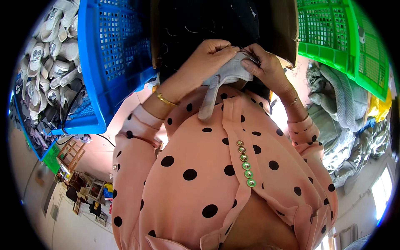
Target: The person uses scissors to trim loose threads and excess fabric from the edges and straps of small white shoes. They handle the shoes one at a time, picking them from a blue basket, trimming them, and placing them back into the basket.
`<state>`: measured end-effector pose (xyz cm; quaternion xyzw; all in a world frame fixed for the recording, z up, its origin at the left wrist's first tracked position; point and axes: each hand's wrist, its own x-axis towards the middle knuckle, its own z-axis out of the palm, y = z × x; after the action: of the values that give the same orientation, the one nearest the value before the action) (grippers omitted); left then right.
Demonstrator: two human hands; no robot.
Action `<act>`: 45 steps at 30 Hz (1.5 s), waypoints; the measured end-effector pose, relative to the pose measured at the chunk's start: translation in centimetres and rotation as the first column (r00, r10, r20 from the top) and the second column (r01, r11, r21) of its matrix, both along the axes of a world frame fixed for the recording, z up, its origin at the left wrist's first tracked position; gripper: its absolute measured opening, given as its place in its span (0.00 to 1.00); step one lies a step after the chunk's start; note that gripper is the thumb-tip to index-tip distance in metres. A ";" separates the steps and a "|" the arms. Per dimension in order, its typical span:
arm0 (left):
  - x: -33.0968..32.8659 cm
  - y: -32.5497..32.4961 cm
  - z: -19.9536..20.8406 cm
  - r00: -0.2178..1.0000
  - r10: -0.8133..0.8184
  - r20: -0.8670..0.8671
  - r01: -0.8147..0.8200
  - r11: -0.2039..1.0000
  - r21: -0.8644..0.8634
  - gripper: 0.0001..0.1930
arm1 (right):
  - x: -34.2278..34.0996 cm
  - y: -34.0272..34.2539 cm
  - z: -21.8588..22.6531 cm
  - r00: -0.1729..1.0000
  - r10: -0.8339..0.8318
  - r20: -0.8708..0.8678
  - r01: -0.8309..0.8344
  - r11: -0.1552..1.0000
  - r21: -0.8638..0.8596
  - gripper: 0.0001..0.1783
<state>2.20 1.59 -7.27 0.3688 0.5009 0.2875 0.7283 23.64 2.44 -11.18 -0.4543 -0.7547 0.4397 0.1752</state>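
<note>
A light grey fabric shoe upper [235,71] with a long strap hangs between my two hands, above my lap. My left hand [214,56] pinches its far edge, thumb and fingers pressed together. From the right, my right hand [268,68] grips the same piece between thumb and bent fingers. Something thin and dark shows by the right fingertips, too small to make out. The strap [209,98] dangles loose towards me, below the left hand.
A blue plastic crate [93,50] stands at the left, with many grey shoe pieces [52,58] beyond it. A green crate [333,31] is at the right, above grey fabric pieces [341,98]. Dark cloth with loose threads [187,25] lies ahead, beside brown cardboard [287,29].
</note>
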 end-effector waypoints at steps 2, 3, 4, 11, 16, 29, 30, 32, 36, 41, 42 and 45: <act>1.1 -0.9 -1.4 0.968 0.177 0.180 -0.174 0.984 -0.029 0.15 | 0.1 -0.4 -0.2 0.998 -0.012 0.054 0.008 0.996 0.088 0.20; 1.5 -1.1 -2.2 0.943 0.259 0.208 -0.256 0.966 -0.041 0.16 | 0.2 -0.5 -0.3 0.998 -0.015 0.067 0.006 0.991 0.130 0.20; 1.8 -1.1 -2.2 0.928 0.299 0.223 -0.294 0.954 -0.057 0.16 | 0.4 -0.6 -0.3 0.996 -0.021 0.082 0.006 0.985 0.173 0.20; 2.4 -1.9 -2.4 0.879 0.405 0.250 -0.403 0.913 -0.062 0.17 | 0.6 1.7 5.2 0.889 0.102 0.447 -0.256 0.920 0.299 0.26; 2.7 -2.2 -2.0 0.880 0.413 0.235 -0.412 0.909 -0.053 0.17 | -0.8 2.7 6.6 0.789 0.214 0.575 -0.423 0.869 0.257 0.26; -4.5 -1.6 -2.5 0.770 0.423 -0.478 0.170 0.585 0.793 0.15 | -2.0 2.5 5.3 0.753 0.162 0.638 -0.480 0.798 0.364 0.24; -5.3 -2.6 -1.6 0.752 0.375 -0.542 0.238 0.612 0.754 0.20 | -2.1 2.4 5.0 0.759 0.142 0.635 -0.461 0.806 0.371 0.24; -5.8 -4.4 0.0 0.729 0.238 -0.642 0.349 0.678 0.647 0.25 | -2.2 2.5 4.5 0.772 0.104 0.627 -0.427 0.816 0.391 0.25; -4.5 -7.6 0.0 0.896 0.121 -0.427 0.102 0.880 0.464 0.21 | -2.0 2.5 3.3 0.850 0.051 0.525 -0.276 0.891 0.361 0.26; -3.2 -7.8 -1.8 0.930 0.338 -0.144 -0.274 0.900 0.340 0.11 | -1.7 2.3 4.0 0.994 -0.036 0.107 0.003 0.954 0.299 0.19; -3.3 -7.6 -1.6 0.934 0.336 -0.122 -0.293 0.915 0.276 0.11 | -2.0 1.7 4.8 0.998 -0.016 0.068 0.001 0.977 0.213 0.17; -3.4 -6.1 -0.4 0.949 0.299 -0.098 -0.252 0.910 0.329 0.10 | -3.3 0.1 5.8 0.999 0.017 -0.052 -0.009 0.989 0.148 0.16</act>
<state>-1.23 -4.50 -7.65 0.4247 0.5480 0.4354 0.5742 20.32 2.59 -5.40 -0.4233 -0.7832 0.3956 0.2256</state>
